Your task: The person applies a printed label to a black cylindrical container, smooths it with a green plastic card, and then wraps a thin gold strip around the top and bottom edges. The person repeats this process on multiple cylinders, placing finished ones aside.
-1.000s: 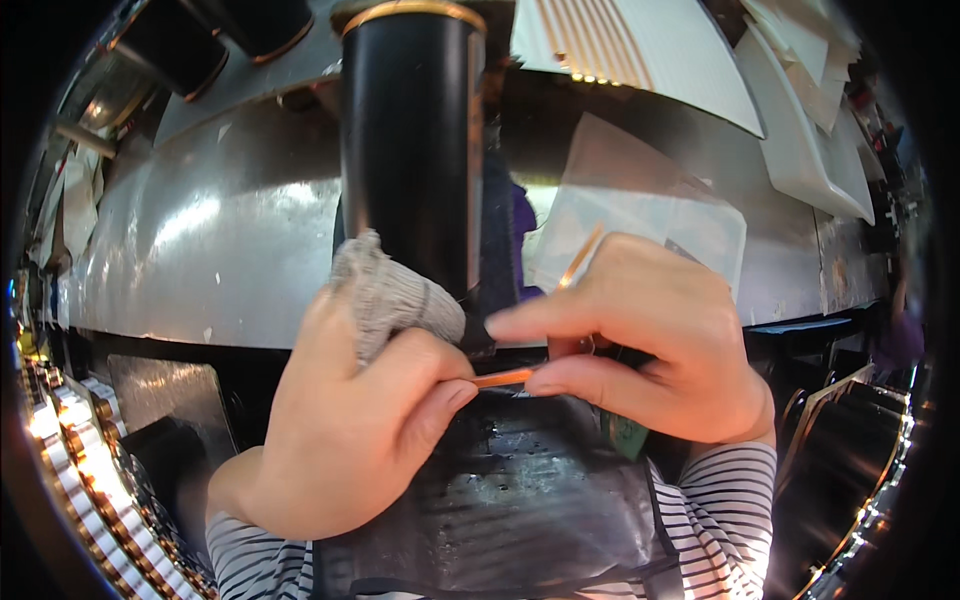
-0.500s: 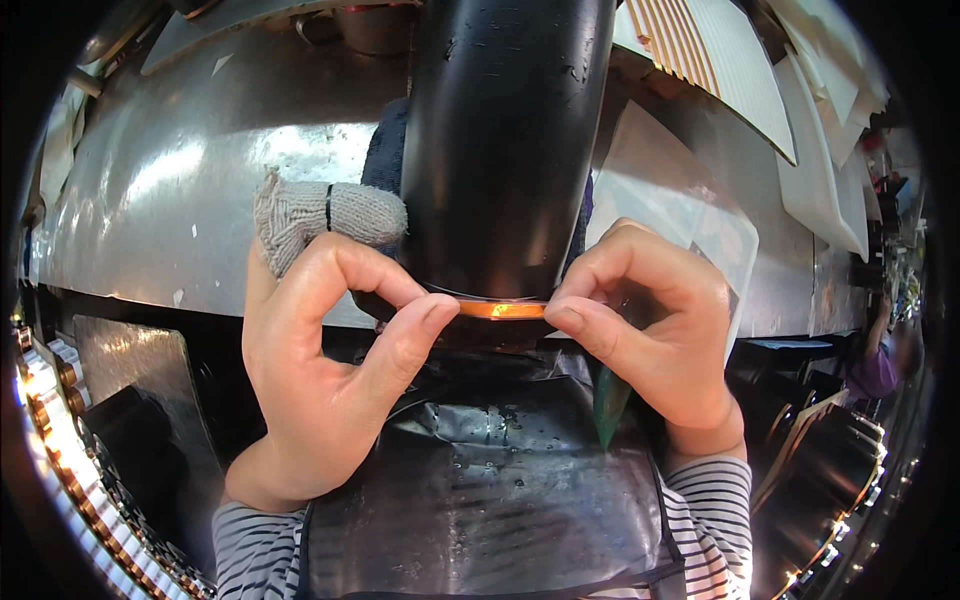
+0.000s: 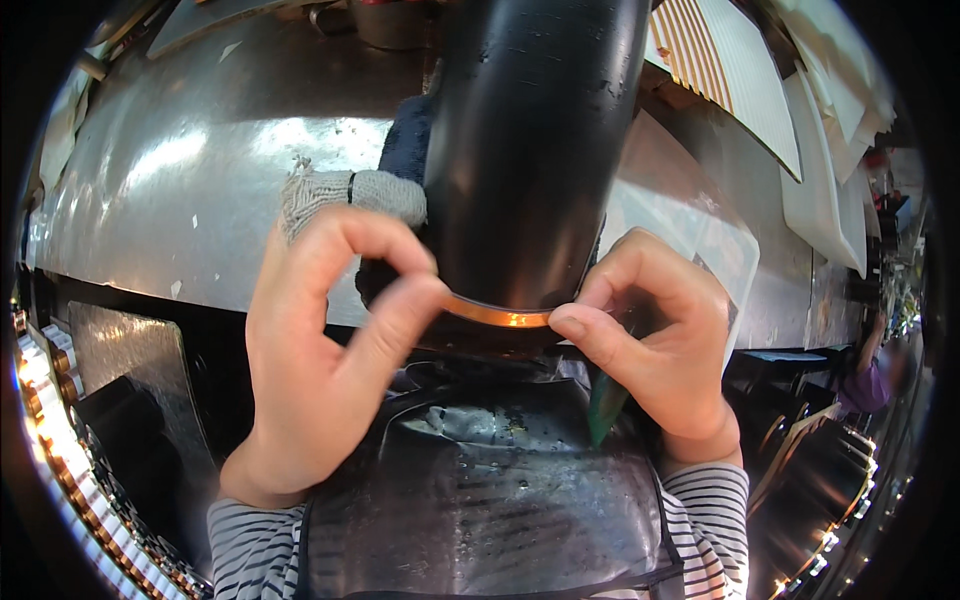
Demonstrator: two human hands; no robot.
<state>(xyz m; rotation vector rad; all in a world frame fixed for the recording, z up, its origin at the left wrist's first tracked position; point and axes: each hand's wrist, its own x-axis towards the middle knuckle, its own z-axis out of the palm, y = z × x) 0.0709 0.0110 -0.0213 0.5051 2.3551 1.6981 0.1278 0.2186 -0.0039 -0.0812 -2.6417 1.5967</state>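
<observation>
A large black cylinder (image 3: 535,150) runs away from me in the middle of the view. Along its near rim curves a thin shiny copper-coloured strip (image 3: 500,315). My left hand (image 3: 320,340) pinches the strip's left end between thumb and forefinger, somewhat blurred; a grey knitted cover (image 3: 385,195) with a dark band sits over one or more of its other fingers. My right hand (image 3: 660,335) pinches the strip's right end, its other fingers curled. Below that palm a green pointed piece (image 3: 606,408) sticks out; its upper part is hidden.
The cylinder lies over dark blue cloth (image 3: 405,140) on a metal table (image 3: 120,210). At the upper right, similar strips (image 3: 690,45) lie on a ribbed white sheet (image 3: 745,80). A translucent sheet (image 3: 665,190) is right of the cylinder. Black cylinders (image 3: 815,480) stand lower right.
The strip has gone from nearly straight to bowed along the rim. My left thumb and forefinger have shifted slightly up. In view, the cylinder's far end sits further right.
</observation>
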